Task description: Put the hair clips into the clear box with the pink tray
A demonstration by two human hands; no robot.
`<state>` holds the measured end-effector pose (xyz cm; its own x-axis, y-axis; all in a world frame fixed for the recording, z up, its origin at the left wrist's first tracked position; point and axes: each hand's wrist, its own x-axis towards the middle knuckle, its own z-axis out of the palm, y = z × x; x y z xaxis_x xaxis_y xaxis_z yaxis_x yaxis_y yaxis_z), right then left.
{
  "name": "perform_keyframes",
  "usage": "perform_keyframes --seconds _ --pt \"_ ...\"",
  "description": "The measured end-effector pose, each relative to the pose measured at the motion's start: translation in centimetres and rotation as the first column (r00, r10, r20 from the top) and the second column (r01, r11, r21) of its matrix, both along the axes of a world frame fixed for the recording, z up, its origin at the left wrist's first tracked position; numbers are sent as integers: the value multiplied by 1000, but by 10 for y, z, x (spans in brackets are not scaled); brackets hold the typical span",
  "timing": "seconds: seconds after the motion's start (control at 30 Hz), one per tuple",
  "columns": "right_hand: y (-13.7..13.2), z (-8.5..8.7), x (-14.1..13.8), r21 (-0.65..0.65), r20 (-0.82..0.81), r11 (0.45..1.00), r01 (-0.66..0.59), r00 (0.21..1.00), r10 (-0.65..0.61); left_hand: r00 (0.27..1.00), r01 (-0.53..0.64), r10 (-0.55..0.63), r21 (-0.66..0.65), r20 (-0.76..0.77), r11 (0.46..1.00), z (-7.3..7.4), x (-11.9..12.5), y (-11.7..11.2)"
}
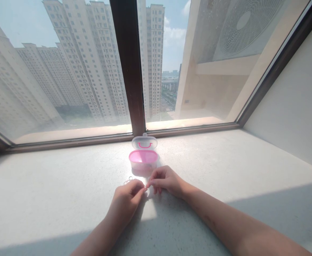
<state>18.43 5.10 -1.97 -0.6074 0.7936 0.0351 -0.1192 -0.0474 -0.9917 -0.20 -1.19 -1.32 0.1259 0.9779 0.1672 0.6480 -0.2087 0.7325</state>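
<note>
My left hand [129, 197] is closed, its thumb and finger pinched together just in front of the box. Close to its fingertips, my right hand [166, 181] is pinched too. Whatever lies between the fingertips is too small to make out. Beyond my hands stands a small oval plastic box [142, 166] with a pink rim, its clear lid [144, 143] with a pink handle raised at the back. By my left knuckles lies a small ring-shaped piece [130, 178], with a thin, pale loop partly behind the hand.
The pale speckled windowsill [65, 185] stretches to both sides, partly in shadow. Behind the box rises a window with a dark frame post [129, 67]. A white wall [291, 99] bounds the right side.
</note>
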Motion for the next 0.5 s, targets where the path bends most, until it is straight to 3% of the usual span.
perform_keyframes --seconds 0.23,0.5 --pt "-1 1 1 6 -7 999 -39 999 39 997 36 -32 -57 67 998 1 0 2" --pt "0 3 1 16 -11 999 -51 999 51 992 48 -46 -19 118 999 2 2 2"
